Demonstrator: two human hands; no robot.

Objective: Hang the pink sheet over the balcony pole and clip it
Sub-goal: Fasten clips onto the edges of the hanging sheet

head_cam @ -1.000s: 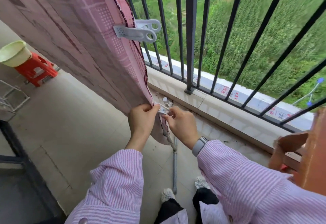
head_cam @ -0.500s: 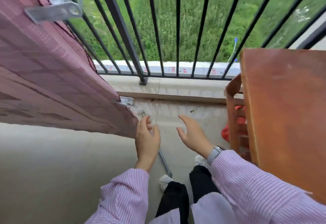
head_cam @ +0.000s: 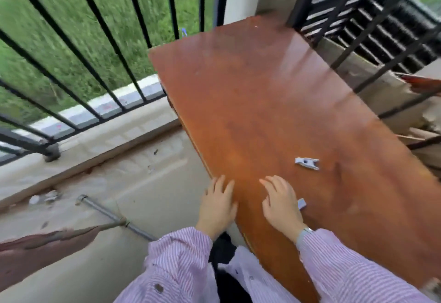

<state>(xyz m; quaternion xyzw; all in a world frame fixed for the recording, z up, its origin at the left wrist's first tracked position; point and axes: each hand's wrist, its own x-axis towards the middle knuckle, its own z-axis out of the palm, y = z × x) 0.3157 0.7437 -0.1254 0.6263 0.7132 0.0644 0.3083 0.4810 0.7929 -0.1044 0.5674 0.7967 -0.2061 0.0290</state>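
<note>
Hovering over the wooden table [head_cam: 274,92], left hand [head_cam: 218,203] and right hand [head_cam: 281,205], grips spread empty.

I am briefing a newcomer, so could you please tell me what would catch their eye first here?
The reddish-brown wooden tabletop fills the middle and right, with a grey clothes clip lying on it. Both open hands, left hand and right hand, hover at its near edge. Black balcony railing crosses the upper left.
</note>
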